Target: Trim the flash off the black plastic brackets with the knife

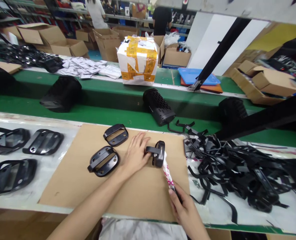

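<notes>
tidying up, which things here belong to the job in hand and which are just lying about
Likely in use:
black bracket at left hand
wrapped tool in right hand
cardboard sheet
loose black strips

Seemingly lying about:
taped box
blue tray
paper slips

Bare left hand point(134, 154), palm down, fingers point(138, 138) extended forward and slightly spread, thumb reaching inward; bare left forearm point(95, 203) slanting up from lower left | bare right hand point(184, 203), lower and nearer the body, fingers curled closed in a grip, thumb uppermost; wrist angled inward from lower right
</notes>
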A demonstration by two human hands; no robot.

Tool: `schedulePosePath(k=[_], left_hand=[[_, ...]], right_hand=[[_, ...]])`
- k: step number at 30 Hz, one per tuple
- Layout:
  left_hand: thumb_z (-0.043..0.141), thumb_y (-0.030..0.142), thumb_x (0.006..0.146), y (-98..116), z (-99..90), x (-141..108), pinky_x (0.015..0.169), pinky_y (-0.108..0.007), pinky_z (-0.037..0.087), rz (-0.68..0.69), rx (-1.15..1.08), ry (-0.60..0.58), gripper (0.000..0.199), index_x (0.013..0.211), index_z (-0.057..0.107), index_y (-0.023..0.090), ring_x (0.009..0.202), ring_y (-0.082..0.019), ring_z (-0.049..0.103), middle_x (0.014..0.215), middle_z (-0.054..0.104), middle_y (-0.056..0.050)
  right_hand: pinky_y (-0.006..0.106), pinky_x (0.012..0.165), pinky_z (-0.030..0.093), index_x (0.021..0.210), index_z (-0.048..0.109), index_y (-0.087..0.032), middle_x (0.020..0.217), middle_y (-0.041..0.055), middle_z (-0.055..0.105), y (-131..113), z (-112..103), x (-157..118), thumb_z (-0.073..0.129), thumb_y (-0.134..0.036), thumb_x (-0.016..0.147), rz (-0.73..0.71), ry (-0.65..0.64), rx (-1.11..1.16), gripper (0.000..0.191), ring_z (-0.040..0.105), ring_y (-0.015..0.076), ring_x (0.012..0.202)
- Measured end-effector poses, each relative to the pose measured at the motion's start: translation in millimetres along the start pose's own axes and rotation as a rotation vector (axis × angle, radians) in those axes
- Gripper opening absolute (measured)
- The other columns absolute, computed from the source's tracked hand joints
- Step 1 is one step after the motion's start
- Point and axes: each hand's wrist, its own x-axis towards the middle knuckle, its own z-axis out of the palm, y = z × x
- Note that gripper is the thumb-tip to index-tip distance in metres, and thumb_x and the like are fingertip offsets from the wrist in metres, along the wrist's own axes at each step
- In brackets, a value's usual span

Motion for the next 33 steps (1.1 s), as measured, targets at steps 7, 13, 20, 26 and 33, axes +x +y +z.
schedulePosePath(k=[7,13,20,26,33], left_hand=[[0.056,0.01,0.09,0,5.4,0,0.133,-0.056,0.026,-0.035,0.014,0.025,0.067,0.156,0.044,0.012,0.16,-0.031,0.03,0.167,0.04,-0.016],[0.055,0.007,0.088,0,6.6,-1,0.133,-0.056,0.026,-0.027,0.02,0.03,0.066,0.153,0.046,0.013,0.16,-0.03,0.03,0.167,0.041,-0.014],[0.057,0.007,0.087,1,5.3,-1,0.134,-0.055,0.026,-0.028,0.022,0.028,0.063,0.149,0.05,0.012,0.16,-0.031,0.03,0.166,0.042,-0.015],[0.058,0.009,0.09,0,5.6,-2,0.133,-0.054,0.027,-0.033,0.007,0.048,0.058,0.147,0.051,0.013,0.159,-0.03,0.032,0.164,0.045,-0.015],[0.059,0.008,0.088,0,4.5,-1,0.134,-0.053,0.027,-0.033,-0.009,0.062,0.058,0.146,0.052,0.012,0.158,-0.029,0.035,0.163,0.047,-0.016]], right_hand=[[0.017,0.041,0.03,0.126,0.068,-0.016,0.077,0.0025,0.055,-1,11,-18,0.062,-0.076,0.096,0.036,0.278,0.261,0.067,0.044,0.0096,0.054],[0.02,0.04,0.034,0.115,0.075,-0.014,0.062,0.0013,0.051,12,16,0,0.065,-0.08,0.089,0.029,0.064,0.089,0.072,0.043,0.0125,0.049],[0.019,0.039,0.03,0.122,0.07,-0.013,0.071,0.0028,0.055,14,14,-8,0.059,-0.079,0.095,0.02,0.255,0.11,0.072,0.04,0.0098,0.049],[0.019,0.038,0.028,0.13,0.066,-0.013,0.065,-0.0006,0.05,10,10,3,0.064,-0.086,0.086,0.201,-0.051,0.079,0.086,0.038,0.0096,0.046],[0.018,0.038,0.029,0.129,0.066,-0.013,0.07,0.0007,0.052,17,17,-5,0.064,-0.08,0.091,0.058,0.266,0.113,0.077,0.04,0.0092,0.049]])
